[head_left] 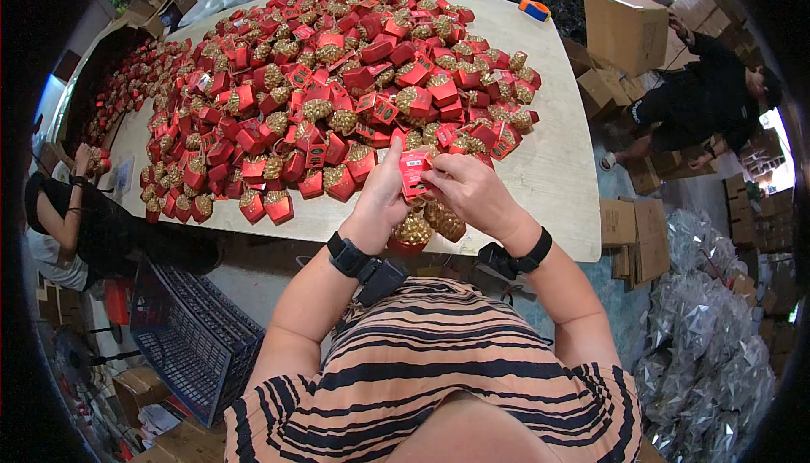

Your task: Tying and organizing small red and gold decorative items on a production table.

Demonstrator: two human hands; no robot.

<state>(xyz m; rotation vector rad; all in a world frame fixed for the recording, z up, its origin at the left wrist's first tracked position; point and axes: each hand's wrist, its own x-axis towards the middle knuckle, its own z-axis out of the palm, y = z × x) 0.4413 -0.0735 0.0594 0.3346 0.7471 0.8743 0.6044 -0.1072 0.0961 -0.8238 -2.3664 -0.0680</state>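
Red card (pixel 413 174) with a white label, one piece: sitting between the person's two hands, over the near edge of the pale table (pixel 564 168), its long axis running roughly away from the body and leaning a little. Left hand (pixel 381 197): lying along the card's left edge, thumb pointing away from the body, remaining fingers mostly hiding, so whether they are gripping cannot be told. Right hand (pixel 477 191): pinching the card's right edge narrowly between thumb and forefinger, the card lying leftward from those tips. Neither hand is standing clearly nearer. Gold-wrapped pieces (pixel 413 228), two showing: hanging just below the card, between the wrists. Heap of red-and-gold pieces (pixel 316 109): spreading across the table beyond both hands
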